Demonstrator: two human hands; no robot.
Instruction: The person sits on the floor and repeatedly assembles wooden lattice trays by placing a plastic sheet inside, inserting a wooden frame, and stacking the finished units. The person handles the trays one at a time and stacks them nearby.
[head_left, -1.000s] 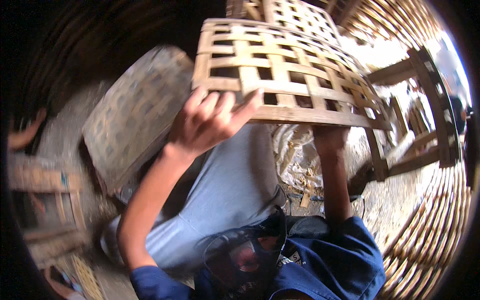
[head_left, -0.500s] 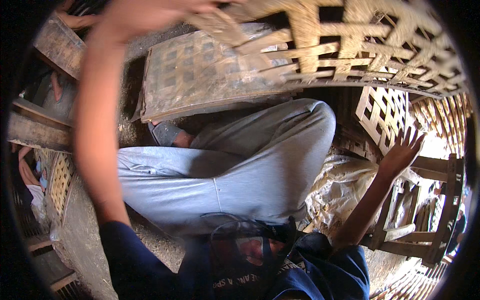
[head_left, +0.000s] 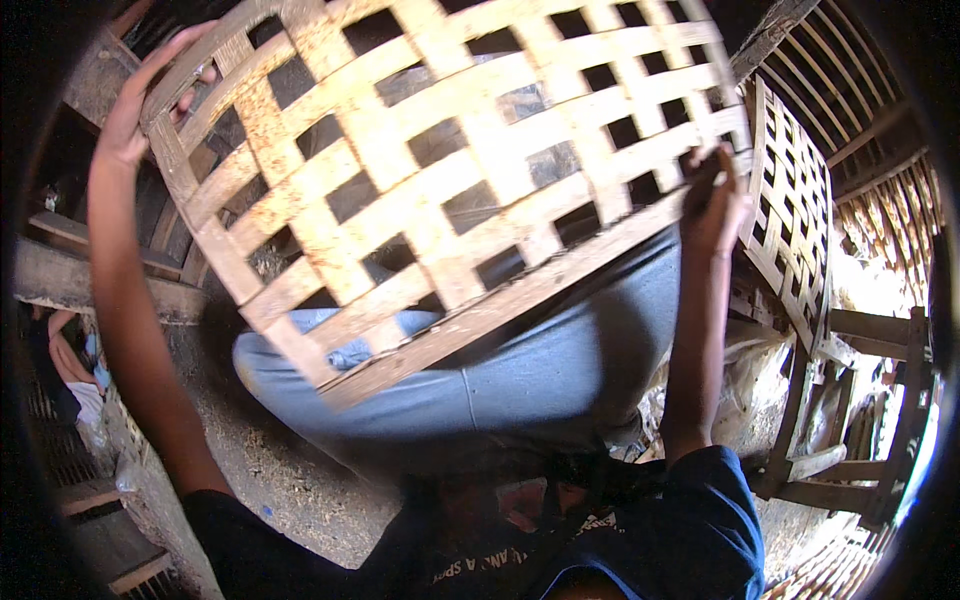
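Observation:
A woven bamboo lattice panel (head_left: pixel 495 150) with a wooden rim is held tilted in front of me, above my crossed legs in grey trousers (head_left: pixel 440 400). At its left rim, my left hand (head_left: pixel 150 95) is closed round the edge, with fingertips showing through from behind. My right hand (head_left: pixel 715 205) grips the panel's right side near the lower corner, its fingers bent over the rim. Most of the ground in front of my legs is hidden behind the lattice.
Another lattice panel (head_left: pixel 790 200) leans upright at the right, beside a wooden frame (head_left: pixel 890 430). Crumpled plastic sheeting (head_left: pixel 740 370) lies by my right knee. At the far left, part of another person (head_left: pixel 72 370) shows beyond wooden beams (head_left: pixel 100 285).
The panel has come from the upper right to over my lap and now hides the flat board on the ground. My right hand, spread and empty before, has taken hold of its edge.

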